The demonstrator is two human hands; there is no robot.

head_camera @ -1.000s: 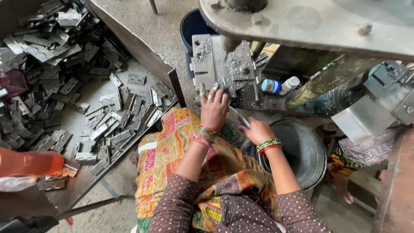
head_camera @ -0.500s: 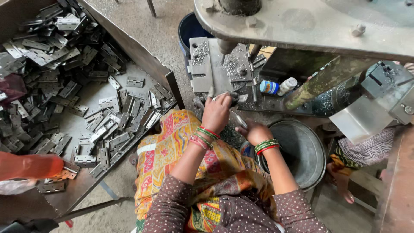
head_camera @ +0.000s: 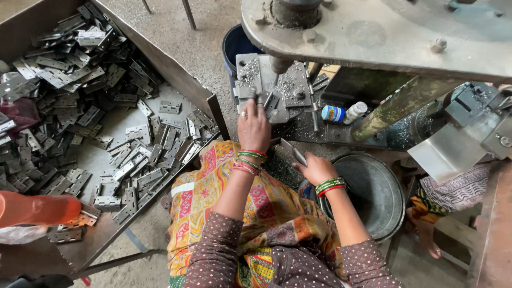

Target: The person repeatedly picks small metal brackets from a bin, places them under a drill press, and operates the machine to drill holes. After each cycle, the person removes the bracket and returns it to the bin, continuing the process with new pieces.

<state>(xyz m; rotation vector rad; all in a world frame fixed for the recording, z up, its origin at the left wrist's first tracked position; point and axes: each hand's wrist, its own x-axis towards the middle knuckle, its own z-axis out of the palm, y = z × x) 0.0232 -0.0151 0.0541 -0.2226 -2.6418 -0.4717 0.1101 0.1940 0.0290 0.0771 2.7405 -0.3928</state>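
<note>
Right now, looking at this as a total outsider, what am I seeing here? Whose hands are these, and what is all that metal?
The picture comes from a camera worn on a person's head, looking down, so the two arms belong to that seated person. The left hand reaches forward and rests its fingers on a small metal piece at the work plate of a heavy press, under its thick grey top. The right hand stays near the lap and holds a flat metal piece. To the left a big tray is heaped with flat hinge-like metal parts. On the right, below the hand, stands a dark round metal basin. Small bottles lie beside the press. At the far right, another person's foot shows.
</note>
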